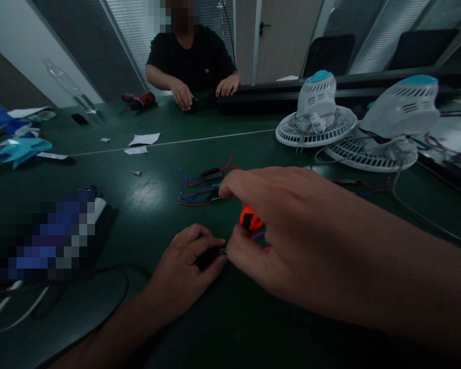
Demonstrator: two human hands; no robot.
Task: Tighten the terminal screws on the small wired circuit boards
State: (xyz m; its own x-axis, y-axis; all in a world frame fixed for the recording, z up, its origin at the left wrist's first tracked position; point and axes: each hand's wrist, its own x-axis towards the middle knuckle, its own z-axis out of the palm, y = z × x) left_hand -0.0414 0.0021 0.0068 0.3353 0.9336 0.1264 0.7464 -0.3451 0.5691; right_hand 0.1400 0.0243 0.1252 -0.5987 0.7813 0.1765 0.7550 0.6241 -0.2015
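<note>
My left hand [188,261] rests low on the table, thumb and fingertips pinched on a small circuit board [223,251], of which only a sliver shows. My right hand [280,230] reaches in from the right with its fingers curled around an orange-and-black screwdriver handle [251,219]; the tool's other end is hidden. The right thumb comes close to the board and the left fingertips. Red and blue wires [259,236] show under the right hand. Just beyond it lie small dark modules [212,174] with red and blue leads.
Two white fan heads [317,123] stand at the right, cables trailing. A blurred-out device [54,236] with a cord is on the left. Paper scraps [144,139], a red drill [142,101] and a plastic bottle [71,87] lie farther back. Across the table sits another person [192,61].
</note>
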